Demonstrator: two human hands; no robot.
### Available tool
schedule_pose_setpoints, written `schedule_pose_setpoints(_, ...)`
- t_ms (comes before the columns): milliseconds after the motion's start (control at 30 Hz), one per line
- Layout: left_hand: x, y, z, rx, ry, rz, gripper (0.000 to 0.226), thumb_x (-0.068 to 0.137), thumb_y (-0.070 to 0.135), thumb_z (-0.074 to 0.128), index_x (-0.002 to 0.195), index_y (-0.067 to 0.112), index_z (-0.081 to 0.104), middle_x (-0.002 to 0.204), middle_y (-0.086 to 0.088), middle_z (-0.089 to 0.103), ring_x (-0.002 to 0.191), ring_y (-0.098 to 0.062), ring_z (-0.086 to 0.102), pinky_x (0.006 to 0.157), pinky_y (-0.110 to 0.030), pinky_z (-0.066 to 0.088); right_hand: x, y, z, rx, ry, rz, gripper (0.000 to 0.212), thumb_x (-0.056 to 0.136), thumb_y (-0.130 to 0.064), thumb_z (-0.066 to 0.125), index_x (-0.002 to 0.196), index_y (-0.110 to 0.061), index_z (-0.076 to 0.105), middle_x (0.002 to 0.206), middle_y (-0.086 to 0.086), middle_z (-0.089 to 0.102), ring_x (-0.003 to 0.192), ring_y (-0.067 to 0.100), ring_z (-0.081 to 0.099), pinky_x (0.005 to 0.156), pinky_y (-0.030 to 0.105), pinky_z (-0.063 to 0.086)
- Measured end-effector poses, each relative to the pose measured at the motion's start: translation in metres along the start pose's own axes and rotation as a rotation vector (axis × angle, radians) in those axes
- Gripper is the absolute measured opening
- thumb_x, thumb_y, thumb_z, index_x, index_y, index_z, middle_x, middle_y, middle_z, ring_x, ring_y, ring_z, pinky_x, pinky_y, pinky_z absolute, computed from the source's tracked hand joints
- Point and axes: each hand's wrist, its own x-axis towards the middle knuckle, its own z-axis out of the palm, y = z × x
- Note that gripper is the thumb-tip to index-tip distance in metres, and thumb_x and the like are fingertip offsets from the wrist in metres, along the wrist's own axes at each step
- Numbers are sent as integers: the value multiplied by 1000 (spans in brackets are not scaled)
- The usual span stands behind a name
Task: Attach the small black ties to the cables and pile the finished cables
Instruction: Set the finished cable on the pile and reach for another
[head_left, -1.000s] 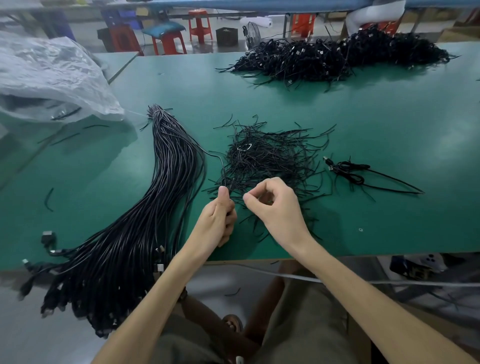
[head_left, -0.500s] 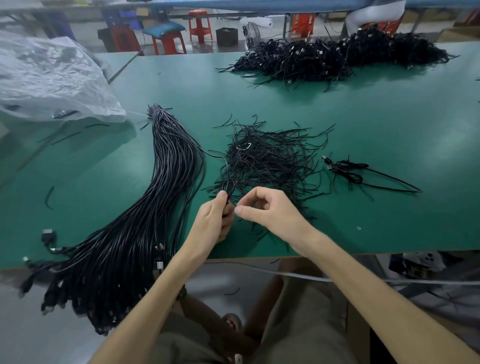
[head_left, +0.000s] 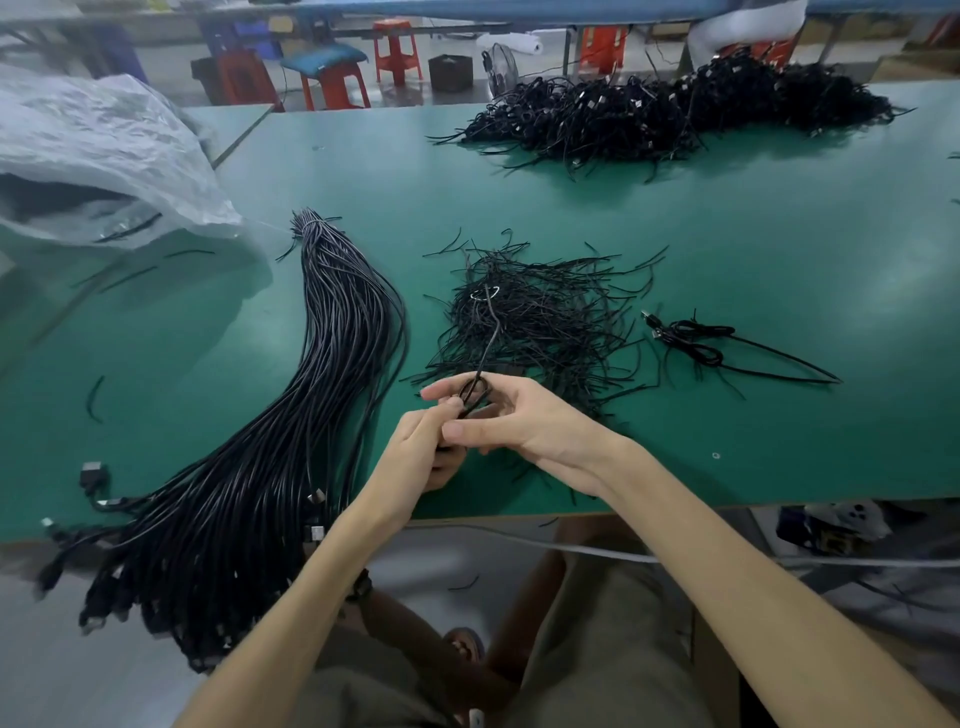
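I am looking down on a green bench (head_left: 779, 249). My left hand (head_left: 426, 449) is gripping a folded black cable (head_left: 475, 391) with curled fingers. My right hand (head_left: 527, 421) is pinching the cable's loop between thumb and forefinger, over the near edge of the loose ties (head_left: 545, 317) heaped mid-bench. A long cable bundle (head_left: 291, 415) is draping off the near-left edge, and a crumpled plastic bag (head_left: 104, 150) is sitting far left. The finished pile (head_left: 675, 114) is lying along the far edge. Beyond it, red stools (head_left: 395, 49) and a small fan (head_left: 501, 67) are standing on a pale floor.
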Motion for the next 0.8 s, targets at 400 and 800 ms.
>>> schedule_pose_setpoints(400,0,5,3,-8,111,-83,47,100,52,42,59,31,47,56,10,23,44,-7,15,39,-21,9,0,-6,8,-647,367,-197,21,83,-28,84,91,-14,71,92,0,64,88,16,60,81,30,47)
schedule_pose_setpoints(800,3,7,0,-118,170,-101,52,98,46,45,50,28,38,49,12,20,38,-6,11,36,-14,13,1,-2,26,-708,431,-258,21,91,-13,73,82,-7,55,87,2,55,81,20,52,77,38,45)
